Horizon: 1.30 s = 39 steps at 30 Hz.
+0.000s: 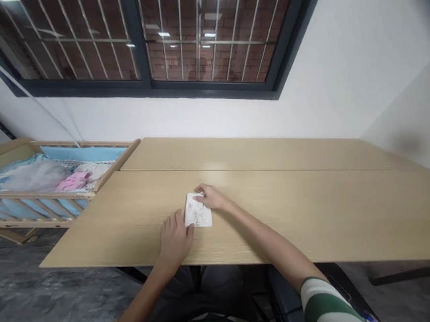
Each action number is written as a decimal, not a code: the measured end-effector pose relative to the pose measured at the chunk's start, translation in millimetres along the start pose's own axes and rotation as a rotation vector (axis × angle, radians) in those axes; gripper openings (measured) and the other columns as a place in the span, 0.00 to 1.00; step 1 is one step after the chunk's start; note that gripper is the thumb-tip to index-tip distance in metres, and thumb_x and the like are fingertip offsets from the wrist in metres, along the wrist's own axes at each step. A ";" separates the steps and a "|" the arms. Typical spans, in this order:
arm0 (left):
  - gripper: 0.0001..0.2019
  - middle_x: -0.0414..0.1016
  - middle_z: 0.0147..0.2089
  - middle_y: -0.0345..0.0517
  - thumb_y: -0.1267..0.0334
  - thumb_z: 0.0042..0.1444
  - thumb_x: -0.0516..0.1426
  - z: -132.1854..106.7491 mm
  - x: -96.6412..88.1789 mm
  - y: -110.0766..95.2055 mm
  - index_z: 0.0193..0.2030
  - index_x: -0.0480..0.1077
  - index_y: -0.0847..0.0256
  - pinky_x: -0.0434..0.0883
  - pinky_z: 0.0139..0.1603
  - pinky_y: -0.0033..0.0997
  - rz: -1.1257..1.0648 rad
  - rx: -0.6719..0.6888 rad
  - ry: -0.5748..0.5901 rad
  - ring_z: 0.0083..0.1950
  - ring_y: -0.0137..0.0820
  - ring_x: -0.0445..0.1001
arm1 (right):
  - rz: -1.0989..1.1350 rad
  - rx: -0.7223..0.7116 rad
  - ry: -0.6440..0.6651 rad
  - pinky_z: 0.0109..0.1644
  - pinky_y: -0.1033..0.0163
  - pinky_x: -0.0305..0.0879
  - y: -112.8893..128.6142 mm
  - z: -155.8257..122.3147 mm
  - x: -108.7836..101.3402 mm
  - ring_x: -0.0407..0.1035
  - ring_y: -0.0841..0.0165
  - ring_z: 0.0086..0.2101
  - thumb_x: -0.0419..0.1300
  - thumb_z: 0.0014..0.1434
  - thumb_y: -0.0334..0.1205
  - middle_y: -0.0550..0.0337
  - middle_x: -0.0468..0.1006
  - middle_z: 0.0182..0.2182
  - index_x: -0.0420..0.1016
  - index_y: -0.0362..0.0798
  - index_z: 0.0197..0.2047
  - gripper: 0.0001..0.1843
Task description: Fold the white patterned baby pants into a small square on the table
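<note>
A small folded white cloth with a faint print (198, 215) lies flat on the light wooden table (315, 207), near its front edge. My left hand (174, 239) rests on the table at the cloth's lower left corner, fingers pinching that corner. My right hand (212, 197) sits on the cloth's upper right corner, fingers curled and pressing it down. Both forearms reach in from the bottom of the view; the right sleeve is striped green and white.
A wooden baby cot (34, 187) stands to the left of the table, holding blue bedding, grey cloth and a pink garment (73, 181). A white wall and a barred window (145, 37) rise behind. Grey floor (32, 299) lies below left.
</note>
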<state>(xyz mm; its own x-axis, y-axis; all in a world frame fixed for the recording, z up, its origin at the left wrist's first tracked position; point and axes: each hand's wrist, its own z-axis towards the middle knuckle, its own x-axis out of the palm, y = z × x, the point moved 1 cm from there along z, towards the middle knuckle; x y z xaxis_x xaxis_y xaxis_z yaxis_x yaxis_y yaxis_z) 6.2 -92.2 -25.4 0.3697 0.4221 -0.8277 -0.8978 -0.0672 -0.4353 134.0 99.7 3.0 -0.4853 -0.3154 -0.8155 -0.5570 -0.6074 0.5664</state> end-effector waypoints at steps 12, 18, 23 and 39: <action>0.23 0.73 0.58 0.72 0.54 0.67 0.53 -36.7 28.6 -43.3 0.56 0.73 0.73 0.66 0.63 0.55 0.213 0.194 -0.024 0.64 0.57 0.68 | -0.123 -0.516 0.423 0.76 0.53 0.37 38.2 -63.1 8.2 0.43 0.65 0.73 0.38 0.77 0.52 0.57 0.52 0.74 0.51 0.51 0.77 0.31; 0.29 0.63 0.69 0.72 0.54 0.68 0.51 -30.7 25.7 -40.8 0.69 0.62 0.73 0.66 0.63 0.52 0.225 0.184 -0.007 0.71 0.56 0.62 | -0.176 -0.384 0.374 0.77 0.50 0.30 -0.4 -29.9 -3.1 0.38 0.63 0.74 0.40 0.76 0.54 0.59 0.45 0.76 0.46 0.54 0.78 0.32; 0.29 0.63 0.69 0.73 0.53 0.69 0.50 -32.4 27.3 -39.7 0.69 0.62 0.73 0.66 0.62 0.55 0.208 0.178 0.024 0.70 0.57 0.61 | -0.089 -0.305 0.285 0.77 0.52 0.35 -15.0 -4.5 -7.8 0.43 0.63 0.73 0.47 0.74 0.55 0.60 0.51 0.74 0.56 0.56 0.75 0.31; 0.17 0.76 0.48 0.69 0.54 0.67 0.51 49.3 1.0 -5.3 0.48 0.68 0.69 0.67 0.54 0.49 0.045 -0.115 0.210 0.52 0.53 0.75 | -0.142 -0.015 -0.165 0.60 0.52 0.58 18.3 -37.3 16.1 0.65 0.58 0.53 0.58 0.67 0.38 0.47 0.75 0.50 0.74 0.44 0.51 0.12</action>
<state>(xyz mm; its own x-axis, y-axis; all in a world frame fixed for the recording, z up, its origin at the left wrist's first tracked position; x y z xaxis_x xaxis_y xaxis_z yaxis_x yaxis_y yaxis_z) -0.4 -46.8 -6.5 0.3824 0.2200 -0.8974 -0.8859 -0.1890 -0.4237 141.1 56.3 -4.2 -0.5070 -0.1026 -0.8558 -0.6184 -0.6483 0.4441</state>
